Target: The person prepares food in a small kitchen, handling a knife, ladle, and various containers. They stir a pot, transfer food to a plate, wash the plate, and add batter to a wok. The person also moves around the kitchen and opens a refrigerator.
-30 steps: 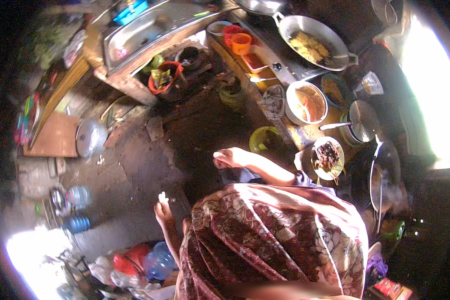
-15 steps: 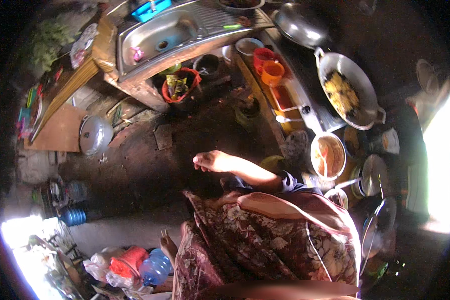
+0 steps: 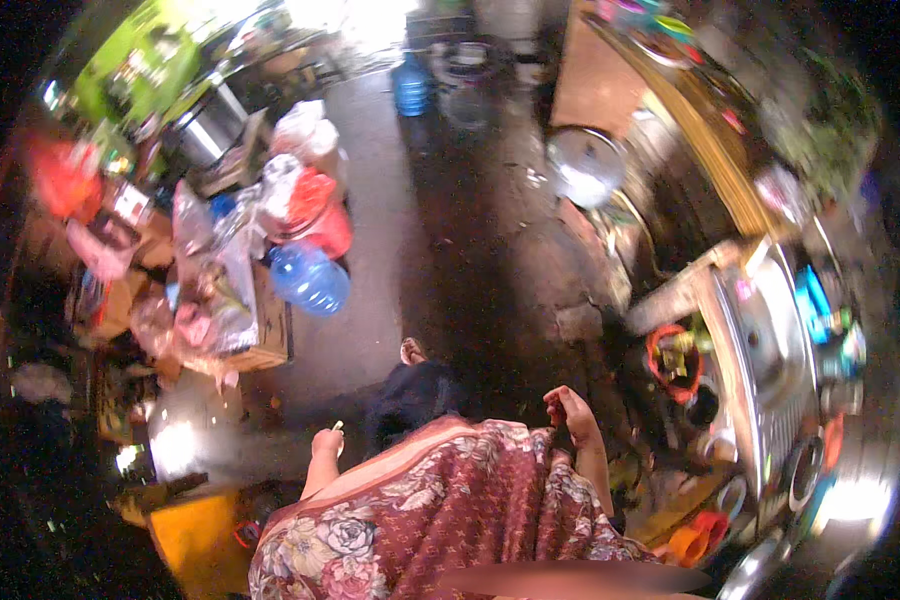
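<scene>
My left hand is low in the head view, left of the floral cloth that covers my body. Its fingers are closed on a small pale stick-like thing; its kind is too small to make out. To the right of the cloth, my right hand hangs with its fingers loosely curled and apart, and nothing shows in it. One bare foot is on the floor ahead of me.
Ahead on the left are a blue water jug, plastic bags and a wooden crate. A round lidded pot sits right of the walkway. On the right are a steel sink, an orange-rimmed bin and orange cups.
My view has turned left, away from the stove and pans, so the sink has swung to the right side. My right hand has lowered from across my front to my side.
</scene>
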Demonstrator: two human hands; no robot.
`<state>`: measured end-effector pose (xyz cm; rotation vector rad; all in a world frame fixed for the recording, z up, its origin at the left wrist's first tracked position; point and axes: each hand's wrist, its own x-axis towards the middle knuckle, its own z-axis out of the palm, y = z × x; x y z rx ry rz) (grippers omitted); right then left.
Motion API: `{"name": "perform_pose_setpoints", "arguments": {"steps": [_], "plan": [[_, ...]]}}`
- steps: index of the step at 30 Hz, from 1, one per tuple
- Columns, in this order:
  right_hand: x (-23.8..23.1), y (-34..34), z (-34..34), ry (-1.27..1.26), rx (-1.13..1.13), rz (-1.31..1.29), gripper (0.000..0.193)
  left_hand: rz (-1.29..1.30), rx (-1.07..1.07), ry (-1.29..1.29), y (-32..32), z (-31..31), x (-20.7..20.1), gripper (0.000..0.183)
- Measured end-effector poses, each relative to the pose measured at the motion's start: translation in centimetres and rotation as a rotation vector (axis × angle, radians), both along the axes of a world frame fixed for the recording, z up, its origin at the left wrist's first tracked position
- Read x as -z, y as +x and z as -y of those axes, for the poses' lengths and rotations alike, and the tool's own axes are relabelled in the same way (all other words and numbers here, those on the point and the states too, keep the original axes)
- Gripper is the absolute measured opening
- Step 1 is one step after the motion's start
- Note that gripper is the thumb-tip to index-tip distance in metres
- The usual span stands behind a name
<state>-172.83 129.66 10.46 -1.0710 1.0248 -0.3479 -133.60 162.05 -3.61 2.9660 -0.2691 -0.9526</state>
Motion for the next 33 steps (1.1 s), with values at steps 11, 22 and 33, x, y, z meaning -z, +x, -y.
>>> {"name": "perform_pose_setpoints", "arguments": {"steps": [11,22,33], "plan": [[5.3,24.5,16.2,-0.142,-0.362,-0.315,0.026,-0.299,-0.306,-0.018,10.6,2.8,8.2,0.054],[20.5,17.1,29.3,-0.854,-0.980,-0.746,0.018,-0.380,-0.376,-0.912,29.1,26.8,3.2,0.019],[28.0,24.3,42.5,-0.125,-0.643,-0.833,0.023,-0.201,-0.359,-0.859,45.6,37.6,0.9,0.015]]}}
